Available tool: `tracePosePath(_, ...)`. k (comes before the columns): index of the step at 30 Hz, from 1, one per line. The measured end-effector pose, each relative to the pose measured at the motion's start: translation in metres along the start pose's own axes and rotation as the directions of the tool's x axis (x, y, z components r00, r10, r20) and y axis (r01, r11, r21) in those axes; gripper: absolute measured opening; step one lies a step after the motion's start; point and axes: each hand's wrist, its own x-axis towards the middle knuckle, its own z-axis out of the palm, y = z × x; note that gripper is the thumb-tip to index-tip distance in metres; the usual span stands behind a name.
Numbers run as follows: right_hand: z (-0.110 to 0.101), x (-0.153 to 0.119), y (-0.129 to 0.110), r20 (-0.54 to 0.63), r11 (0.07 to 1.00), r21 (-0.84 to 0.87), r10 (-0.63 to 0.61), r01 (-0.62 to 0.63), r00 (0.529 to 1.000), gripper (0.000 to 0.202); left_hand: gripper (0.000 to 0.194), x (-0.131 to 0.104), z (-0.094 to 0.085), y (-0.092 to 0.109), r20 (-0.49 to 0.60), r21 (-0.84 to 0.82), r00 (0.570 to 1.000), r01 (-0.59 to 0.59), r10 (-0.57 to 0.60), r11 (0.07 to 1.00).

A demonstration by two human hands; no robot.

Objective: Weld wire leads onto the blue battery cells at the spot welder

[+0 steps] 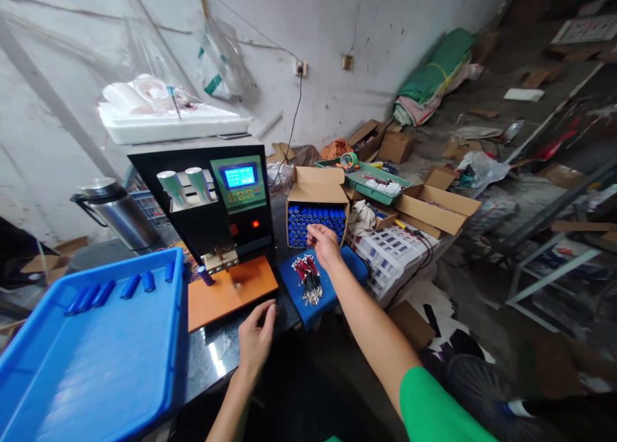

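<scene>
My right hand [324, 244] is in front of an open cardboard box [319, 176] packed with blue cylindrical battery cells [297, 222]. Its fingers are pinched, and whatever is between them cannot be made out. Below it, a bundle of red and black wire leads [308, 280] with white connectors lies on a blue surface [290, 276]. My left hand [256, 336] hovers by the front edge of an orange board [231, 294], thumb and fingertips together with nothing visible in them. On that board, a single blue cell [205, 275] leans beside the electrodes of a spot welder [197, 214].
At left, a blue tray [110, 365] holds several blue cells. A steel jug [116, 214] stands behind it. White foam [168, 121] rests atop the welder. To the right are a white crate [385, 256], a green tray [369, 184] and cardboard boxes [436, 205].
</scene>
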Motion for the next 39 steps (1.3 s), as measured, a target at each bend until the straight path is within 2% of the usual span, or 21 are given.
tracePosePath(4,0.019,-0.023,-0.006,0.109,0.994,0.107,0.013,-0.024,0.994,0.026,0.035,-0.002,-0.005,0.024,-0.115,-0.059,0.992,-0.057,0.050,0.997)
tracePosePath(8,0.039,-0.048,0.003,0.184,0.983,0.157,0.063,-0.093,0.981,0.023,0.033,0.000,-0.011,0.055,-0.182,-0.066,0.977,-0.124,0.110,0.990)
tracePosePath(11,0.053,-0.065,0.012,0.245,0.977,0.161,0.097,-0.139,0.965,0.023,0.032,0.006,-0.014,0.066,-0.203,-0.075,0.973,-0.126,0.109,0.989)
tracePosePath(13,0.059,-0.074,0.015,0.300,0.979,0.142,0.100,-0.148,0.949,0.023,0.037,0.010,-0.017,0.064,-0.170,-0.175,0.985,-0.029,-0.001,0.984)
tracePosePath(16,0.065,-0.085,0.017,0.360,0.983,0.126,0.077,-0.130,0.930,0.022,0.047,0.015,-0.021,0.057,-0.009,-0.330,0.986,0.152,-0.164,0.932)
tracePosePath(18,0.068,-0.090,0.017,0.381,0.984,0.124,0.069,-0.125,0.922,0.022,0.051,0.016,-0.024,0.055,0.081,-0.370,0.975,0.223,-0.208,0.902)
tracePosePath(21,0.071,-0.095,0.021,0.391,0.983,0.120,0.085,-0.142,0.917,0.023,0.052,0.014,-0.024,0.056,0.097,-0.382,0.970,0.244,-0.223,0.891)
tracePosePath(26,0.072,-0.100,0.030,0.391,0.977,0.097,0.138,-0.190,0.910,0.025,0.035,0.010,-0.024,0.059,-0.003,-0.286,0.990,0.137,-0.144,0.949)
tracePosePath(30,0.069,-0.104,0.036,0.451,0.991,-0.040,0.131,-0.127,0.883,0.026,0.027,0.011,-0.039,0.057,-0.106,-0.071,0.993,0.033,-0.041,0.997)
tracePosePath(34,0.067,-0.111,0.045,0.551,0.972,-0.236,0.126,0.009,0.825,0.022,0.025,0.013,-0.059,0.058,-0.050,0.123,0.999,0.007,-0.001,0.992)
tracePosePath(39,0.070,-0.116,0.056,0.605,0.940,-0.317,0.100,0.124,0.790,0.019,0.026,0.006,-0.073,0.060,0.006,0.188,0.999,0.034,-0.036,0.982)
